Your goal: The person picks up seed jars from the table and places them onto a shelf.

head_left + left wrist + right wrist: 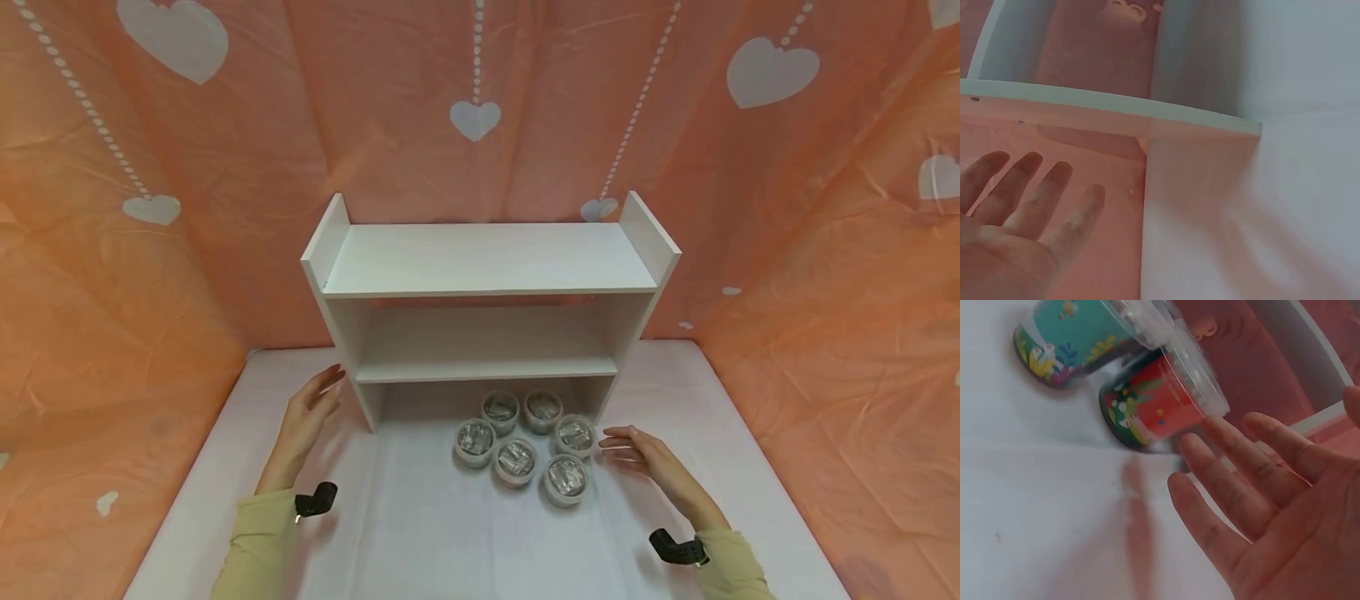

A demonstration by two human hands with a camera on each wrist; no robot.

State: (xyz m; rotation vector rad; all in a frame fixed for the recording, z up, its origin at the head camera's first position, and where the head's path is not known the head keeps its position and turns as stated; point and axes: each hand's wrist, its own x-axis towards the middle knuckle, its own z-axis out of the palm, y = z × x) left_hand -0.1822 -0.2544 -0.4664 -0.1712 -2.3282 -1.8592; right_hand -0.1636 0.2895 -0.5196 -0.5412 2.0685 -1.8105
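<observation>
Red tub [1157, 403] just beside the right fingers [1225, 481], left fingers [1044, 197] near the white shelf [487, 257], all loosely extended.

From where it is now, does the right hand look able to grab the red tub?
Probably yes: the right hand is right beside the red tub, fingers outstretched and holding nothing, and I see nothing between them.

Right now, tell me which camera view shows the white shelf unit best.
The head view: the white shelf unit shows there from side to side and top to bottom. The left wrist view has only a cropped close-up of one side; the right wrist view catches just pieces in the upper right.
</observation>
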